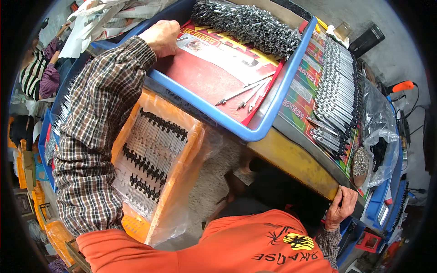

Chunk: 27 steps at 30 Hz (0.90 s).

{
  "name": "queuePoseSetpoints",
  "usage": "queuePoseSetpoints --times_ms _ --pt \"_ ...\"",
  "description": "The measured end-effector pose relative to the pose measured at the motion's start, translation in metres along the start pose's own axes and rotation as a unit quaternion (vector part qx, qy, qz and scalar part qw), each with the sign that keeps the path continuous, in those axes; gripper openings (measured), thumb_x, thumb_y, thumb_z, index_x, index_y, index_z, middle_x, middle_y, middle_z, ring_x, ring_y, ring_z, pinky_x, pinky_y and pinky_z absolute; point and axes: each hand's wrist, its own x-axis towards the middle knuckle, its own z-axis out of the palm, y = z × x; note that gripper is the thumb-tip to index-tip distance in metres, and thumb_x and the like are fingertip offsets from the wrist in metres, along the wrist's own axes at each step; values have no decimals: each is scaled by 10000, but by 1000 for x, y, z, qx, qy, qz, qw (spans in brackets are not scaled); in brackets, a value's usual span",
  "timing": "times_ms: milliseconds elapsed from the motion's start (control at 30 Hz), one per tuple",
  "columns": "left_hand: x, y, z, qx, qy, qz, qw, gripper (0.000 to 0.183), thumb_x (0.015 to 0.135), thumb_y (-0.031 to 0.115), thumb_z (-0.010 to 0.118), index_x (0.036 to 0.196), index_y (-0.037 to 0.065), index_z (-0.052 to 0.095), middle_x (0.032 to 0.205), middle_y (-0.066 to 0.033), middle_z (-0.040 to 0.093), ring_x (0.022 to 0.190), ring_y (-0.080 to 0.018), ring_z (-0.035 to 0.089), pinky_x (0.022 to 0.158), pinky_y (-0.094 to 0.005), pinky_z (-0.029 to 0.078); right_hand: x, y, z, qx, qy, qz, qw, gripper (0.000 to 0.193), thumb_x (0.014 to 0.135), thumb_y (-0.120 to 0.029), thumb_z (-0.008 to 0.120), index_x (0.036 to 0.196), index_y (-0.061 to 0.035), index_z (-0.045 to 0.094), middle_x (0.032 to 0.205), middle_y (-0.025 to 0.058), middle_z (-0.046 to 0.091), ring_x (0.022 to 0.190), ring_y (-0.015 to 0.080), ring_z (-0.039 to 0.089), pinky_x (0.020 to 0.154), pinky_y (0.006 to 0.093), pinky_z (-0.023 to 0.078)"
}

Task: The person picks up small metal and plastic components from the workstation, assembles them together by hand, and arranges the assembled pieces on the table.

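Note:
My left hand [161, 38] reaches over the left side of a blue tray [255, 133]. Its fingers are closed, and whatever is in them is hidden; a small silvery piece [182, 39] shows by the fingertips. A red printed sheet [195, 75] lines the tray, with a few loose thin metal rods [243, 93] lying on it. Along the tray's far side is a thick pile of dark-tipped rods [246, 27]. At the lower right, my right hand [341, 207] grips the front edge of the table [300, 166], fingers curled over it.
An orange crate [184, 161] lined with clear plastic holds rows of black-ended rods, left of the tray. Many white rods [337, 86] lie on printed sheets to the right. Beyond are a black cylinder [367, 40] and an orange-handled tool [402, 86]. Another person [38, 75] sits far left.

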Motion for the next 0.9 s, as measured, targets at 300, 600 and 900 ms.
queuePoseSetpoints --times_ms 300,600,900 --pt "-5 -5 3 8 56 45 997 294 680 167 719 837 -57 614 855 -242 605 849 -382 605 752 -405 489 1 -1 2 -7 0 2 1000 107 839 42 562 933 15 606 824 138 578 752 306 536 708 395 433" --pt "-13 9 5 -43 249 129 959 267 787 202 645 894 -42 639 810 -239 610 798 -376 609 721 -415 484 -2 2 0 -17 10 0 1000 117 831 41 561 932 12 612 829 138 584 744 309 534 699 393 433" --pt "-52 95 -30 -325 222 131 910 186 930 100 543 938 -67 624 710 -93 589 656 -119 520 602 -262 423 4 0 3 3 35 1 999 188 730 51 654 900 -26 640 787 115 566 713 284 553 618 372 451"
